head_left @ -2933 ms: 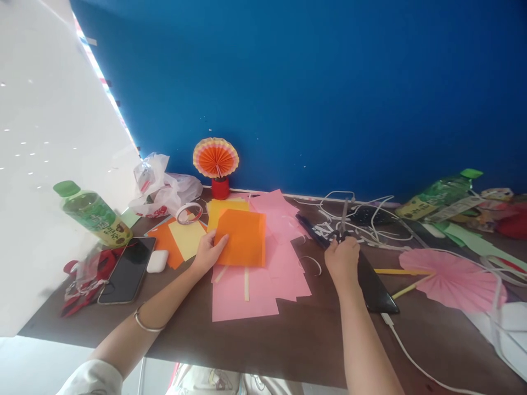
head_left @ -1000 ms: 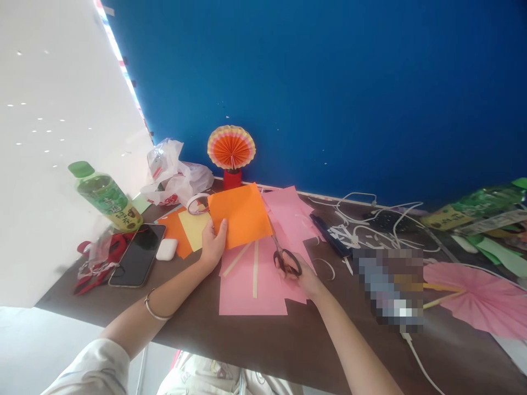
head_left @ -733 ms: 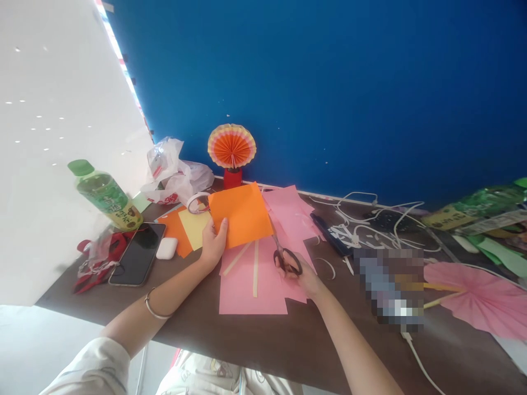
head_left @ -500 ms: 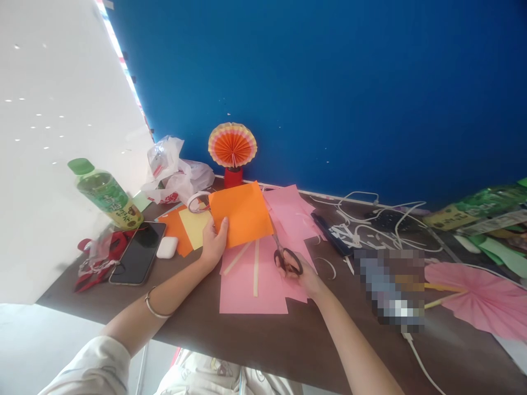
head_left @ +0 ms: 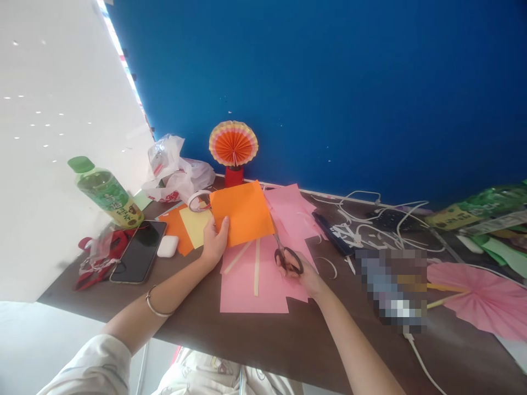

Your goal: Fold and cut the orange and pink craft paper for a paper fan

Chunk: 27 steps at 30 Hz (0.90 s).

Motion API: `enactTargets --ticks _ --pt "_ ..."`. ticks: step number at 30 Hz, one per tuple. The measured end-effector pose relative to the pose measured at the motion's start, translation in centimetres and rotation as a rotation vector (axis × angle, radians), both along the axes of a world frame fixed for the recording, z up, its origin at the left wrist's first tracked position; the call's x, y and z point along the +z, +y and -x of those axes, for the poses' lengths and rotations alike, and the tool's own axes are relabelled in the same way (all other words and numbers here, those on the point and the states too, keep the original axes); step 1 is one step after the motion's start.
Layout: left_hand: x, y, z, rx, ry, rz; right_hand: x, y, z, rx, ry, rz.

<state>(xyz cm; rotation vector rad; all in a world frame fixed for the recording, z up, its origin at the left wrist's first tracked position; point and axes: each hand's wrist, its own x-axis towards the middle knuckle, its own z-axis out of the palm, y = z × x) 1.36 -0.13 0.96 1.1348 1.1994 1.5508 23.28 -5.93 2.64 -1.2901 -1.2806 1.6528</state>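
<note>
scissors (head_left: 283, 251) came over mid-frame | left hand (head_left: 214, 242) pinching orange sheet (head_left: 244, 213), right hand (head_left: 303, 278) curled round scissors | sheet might flop imo, only gripped lower left

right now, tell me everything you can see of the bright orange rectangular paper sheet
The bright orange rectangular paper sheet looks plain, thin and flat, turned slightly askew above pink paper sheets. The left hand grips its lower left, thumb on top. Black-handled metal scissors in the right hand point toward its lower right corner; contact is unclear.

Matt orange paper (head_left: 242, 211), plastic-handled scissors (head_left: 281, 250), glossy phone (head_left: 138, 255), smooth tabletop (head_left: 193, 329).
</note>
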Motion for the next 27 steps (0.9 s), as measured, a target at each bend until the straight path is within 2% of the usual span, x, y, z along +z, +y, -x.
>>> enactTargets --ticks 14,27 --pt "0.2 -0.1 0.1 -0.010 -0.004 0.003 0.4 0.1 0.2 0.003 -0.003 0.014" --pt "0.5 -0.1 0.2 0.019 0.005 0.009 1.0 -0.1 0.6 -0.061 -0.057 0.038"
